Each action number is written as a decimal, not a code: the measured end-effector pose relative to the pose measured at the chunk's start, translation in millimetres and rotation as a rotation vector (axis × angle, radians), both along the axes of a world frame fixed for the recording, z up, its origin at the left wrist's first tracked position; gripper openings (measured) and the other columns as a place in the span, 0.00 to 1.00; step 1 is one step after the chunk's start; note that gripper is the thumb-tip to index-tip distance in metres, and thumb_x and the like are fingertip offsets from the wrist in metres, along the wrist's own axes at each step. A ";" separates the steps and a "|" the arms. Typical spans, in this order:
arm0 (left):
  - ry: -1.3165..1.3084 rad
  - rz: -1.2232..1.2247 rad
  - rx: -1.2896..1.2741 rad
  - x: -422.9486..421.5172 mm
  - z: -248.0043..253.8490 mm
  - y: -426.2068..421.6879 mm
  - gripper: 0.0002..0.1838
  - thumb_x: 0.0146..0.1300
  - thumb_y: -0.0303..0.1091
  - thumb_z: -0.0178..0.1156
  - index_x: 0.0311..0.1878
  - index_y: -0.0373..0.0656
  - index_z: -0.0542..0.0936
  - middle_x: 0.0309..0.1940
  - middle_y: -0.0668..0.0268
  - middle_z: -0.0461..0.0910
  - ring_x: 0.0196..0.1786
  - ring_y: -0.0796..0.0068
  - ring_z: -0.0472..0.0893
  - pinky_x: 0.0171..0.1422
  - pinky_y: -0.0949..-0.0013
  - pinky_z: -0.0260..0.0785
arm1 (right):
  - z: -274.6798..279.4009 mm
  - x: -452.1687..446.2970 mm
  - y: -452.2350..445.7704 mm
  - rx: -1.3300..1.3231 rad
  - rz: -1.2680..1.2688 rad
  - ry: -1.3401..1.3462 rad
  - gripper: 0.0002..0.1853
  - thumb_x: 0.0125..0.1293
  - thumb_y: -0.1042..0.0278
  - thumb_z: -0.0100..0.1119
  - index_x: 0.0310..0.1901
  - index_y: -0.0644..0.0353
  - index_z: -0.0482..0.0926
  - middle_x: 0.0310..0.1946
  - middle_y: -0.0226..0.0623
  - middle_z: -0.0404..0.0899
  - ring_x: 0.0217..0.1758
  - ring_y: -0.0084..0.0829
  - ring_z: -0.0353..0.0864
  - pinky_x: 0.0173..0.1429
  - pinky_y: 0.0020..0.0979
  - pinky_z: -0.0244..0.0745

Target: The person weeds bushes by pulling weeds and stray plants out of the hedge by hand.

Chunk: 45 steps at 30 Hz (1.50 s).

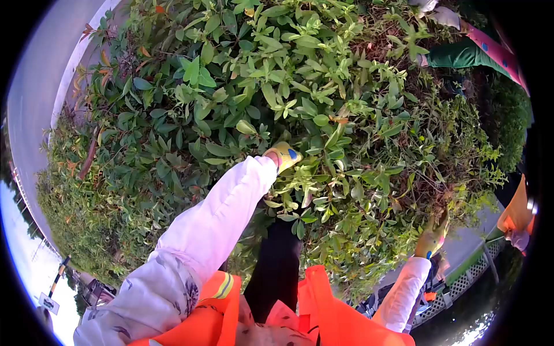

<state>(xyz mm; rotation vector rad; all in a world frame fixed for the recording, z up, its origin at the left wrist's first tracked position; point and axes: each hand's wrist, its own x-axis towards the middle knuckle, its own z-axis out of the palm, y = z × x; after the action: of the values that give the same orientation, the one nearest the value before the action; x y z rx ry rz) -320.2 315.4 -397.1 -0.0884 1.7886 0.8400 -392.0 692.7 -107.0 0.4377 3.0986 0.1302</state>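
My left hand (284, 157), in a yellow glove with a blue patch, reaches into the middle of a dense leafy shrub (231, 121). Leaves cover its fingertips, so its grip is hidden. Lower right, my right hand (433, 237) wears a matching yellow glove. It is closed around a bunch of thin stems (449, 200) with brown, dry-looking strands and fine green leaves, at the shrub's edge. Broad green leaves and pale young shoots surround my left hand.
At upper right, another person's green sleeve (461, 55) and pale glove (444, 16) reach toward the shrub. Someone in an orange vest (516, 207) stands at far right. A white lattice fence (461, 282) runs lower right. Grey pavement (40, 86) borders the left side.
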 end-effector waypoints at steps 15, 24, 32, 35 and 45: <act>0.320 0.308 -0.327 140.3 -23.0 -1.7 0.15 0.64 0.34 0.46 0.51 0.43 0.74 0.49 0.60 0.74 0.50 0.61 0.75 0.51 0.64 0.69 | -308.6 80.6 -354.3 -1.437 -0.902 -0.618 0.21 0.60 0.58 0.56 0.44 0.72 0.78 0.41 0.51 0.81 0.40 0.38 0.80 0.46 0.36 0.72; 0.010 0.922 0.208 158.0 196.6 -16.6 0.13 0.64 0.37 0.52 0.46 0.38 0.74 0.30 0.50 0.79 0.35 0.45 0.78 0.36 0.53 0.69 | -122.0 116.1 -329.6 -1.577 -0.830 -0.660 0.06 0.66 0.62 0.51 0.34 0.53 0.69 0.19 0.20 0.59 0.18 0.15 0.56 0.21 0.20 0.52; -0.181 1.605 0.715 39.5 218.7 -64.7 0.17 0.69 0.41 0.51 0.53 0.37 0.71 0.39 0.67 0.75 0.34 0.80 0.74 0.42 0.76 0.71 | 39.6 68.6 -129.3 -1.086 -0.353 -0.112 0.08 0.67 0.64 0.52 0.33 0.58 0.73 0.13 0.19 0.56 0.12 0.13 0.50 0.15 0.20 0.45; -0.334 1.706 0.607 -31.2 152.9 -69.5 0.27 0.65 0.49 0.54 0.61 0.41 0.66 0.51 0.59 0.70 0.44 0.70 0.76 0.46 0.66 0.76 | 52.0 60.7 -11.0 -0.762 -0.232 0.061 0.12 0.68 0.64 0.51 0.42 0.63 0.79 0.12 0.20 0.59 0.11 0.12 0.51 0.15 0.19 0.43; -0.587 1.870 0.559 -161.4 28.9 -43.4 0.29 0.61 0.52 0.57 0.59 0.44 0.67 0.48 0.54 0.71 0.47 0.59 0.74 0.50 0.58 0.72 | -37.0 28.4 -120.3 -0.863 0.044 -0.113 0.19 0.65 0.79 0.50 0.58 0.67 0.71 0.52 0.42 0.77 0.53 0.31 0.77 0.58 0.30 0.70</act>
<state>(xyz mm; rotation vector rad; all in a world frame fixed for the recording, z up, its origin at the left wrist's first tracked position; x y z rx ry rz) -481.6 272.0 -368.2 -1.5854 0.4154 2.1820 -363.5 572.5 -144.0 0.2970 2.6854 -1.0786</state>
